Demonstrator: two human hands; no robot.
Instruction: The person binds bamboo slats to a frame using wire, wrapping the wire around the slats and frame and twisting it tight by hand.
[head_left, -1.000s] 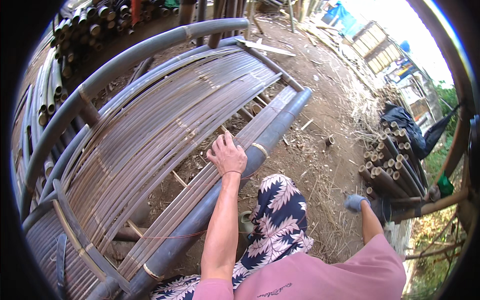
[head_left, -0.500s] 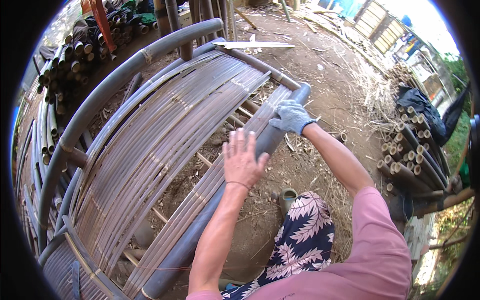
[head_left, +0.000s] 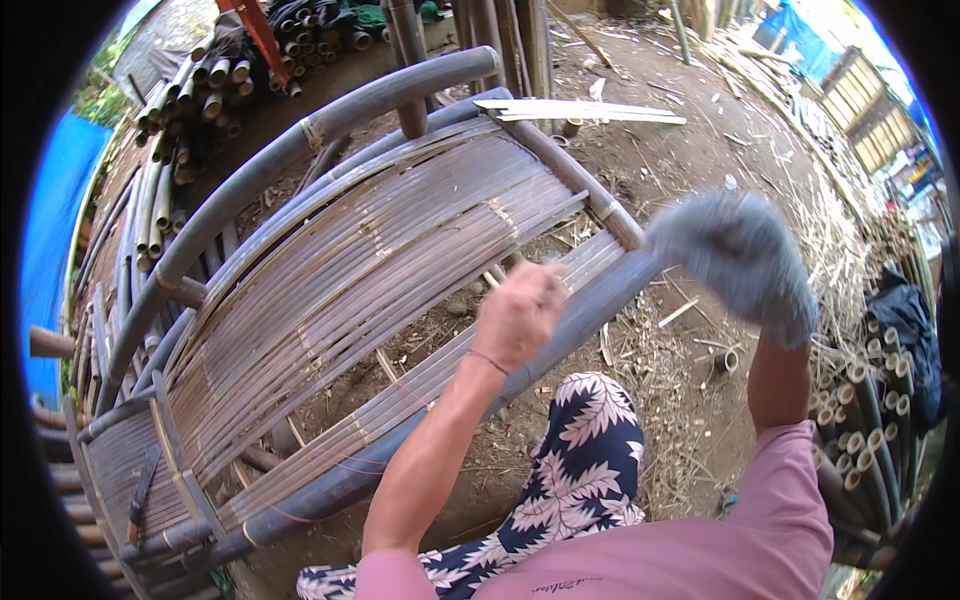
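Note:
A dark bamboo bench [head_left: 430,85] stands in front of me, its seat made of long split bamboo slats [head_left: 390,235]. Over the narrow front slats, near the thick front rail [head_left: 600,300], my left hand [head_left: 520,312] is bare with its fingers curled closed. What it holds, if anything, is hidden. My right hand [head_left: 735,262], in a grey-blue knit glove, is raised beyond the right end of the rail. Motion blur hides its fingers. A thin reddish strand [head_left: 345,465] loops by the front rail, left of my left forearm.
On the bench's left end lies a knife [head_left: 143,495]. Pale split strips [head_left: 590,110] rest across its far corner. Cut bamboo poles are piled at the far left [head_left: 215,90] and at right [head_left: 865,440]. Shavings [head_left: 690,400] litter the dirt floor.
My left hand was spread flat above the front slats and is now curled closed, slightly farther right. My gloved right hand has left the front rail, rising and moving right. The view has shifted.

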